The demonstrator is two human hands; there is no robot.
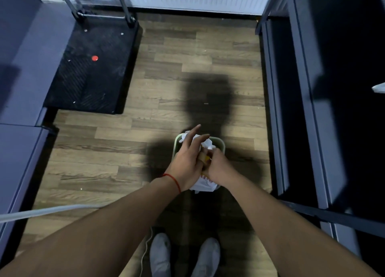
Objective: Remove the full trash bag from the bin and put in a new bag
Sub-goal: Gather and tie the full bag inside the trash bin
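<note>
Two bare forearms (pixel 100 226) reach down over the wood-look plank floor (pixel 166 68). Just ahead of the grey shoes (pixel 160 253) stands the small pale green plastic bin (pixel 221 143), and the full white plastic trash bag (pixel 205 186) sits in it, long axis upright, directly under both hands. The right hand (pixel 218 168) is nearer the gathered top, its grip curled onto the plastic. The left hand (pixel 185 162) lies over the bag with two fingers straight. Whether its grip is closed cannot be told. The lift looks to be straight up.
</note>
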